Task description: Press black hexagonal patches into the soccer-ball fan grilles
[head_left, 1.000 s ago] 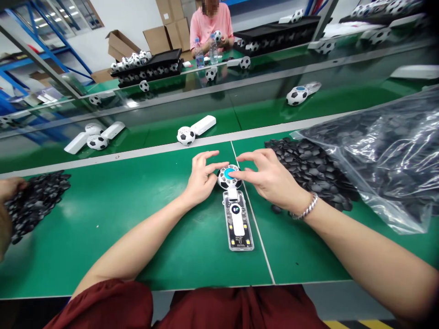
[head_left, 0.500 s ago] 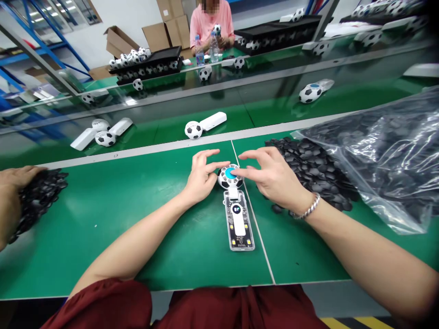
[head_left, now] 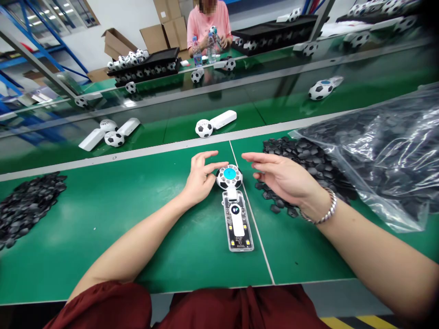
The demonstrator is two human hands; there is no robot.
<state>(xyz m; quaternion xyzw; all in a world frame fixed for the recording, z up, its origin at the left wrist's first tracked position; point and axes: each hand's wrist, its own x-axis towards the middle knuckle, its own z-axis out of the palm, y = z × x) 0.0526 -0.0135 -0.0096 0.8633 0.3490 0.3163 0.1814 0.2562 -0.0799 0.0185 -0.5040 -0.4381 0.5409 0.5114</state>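
Observation:
In front of me a small handheld fan (head_left: pixel 238 232) lies on the green table. Its football-patterned head (head_left: pixel 224 183) has a bright blue disc (head_left: pixel 230 173) in the middle, and its clear handle shows a circuit board and a small lit display. My left hand (head_left: pixel 200 177) rests at the left side of the head, fingers stretched out, index fingertip at its upper edge. My right hand (head_left: pixel 286 176) hovers to the right of the fan, open, with nothing visible in it. Beneath and behind it spreads a pile of small black pieces (head_left: pixel 310 157).
A clear plastic bag (head_left: pixel 384 151) of black pieces lies at right, another black pile (head_left: pixel 30 205) at left. Beyond the table edge, a belt (head_left: pixel 164 132) carries several football fans, including a white one (head_left: pixel 204 128). Across it sits a co-worker (head_left: pixel 209 25) near bottles and black trays.
My right hand has lifted off the blue disc and drawn back to the right. Fans on the belt have shifted right. Another person's hand has left the black pile at left.

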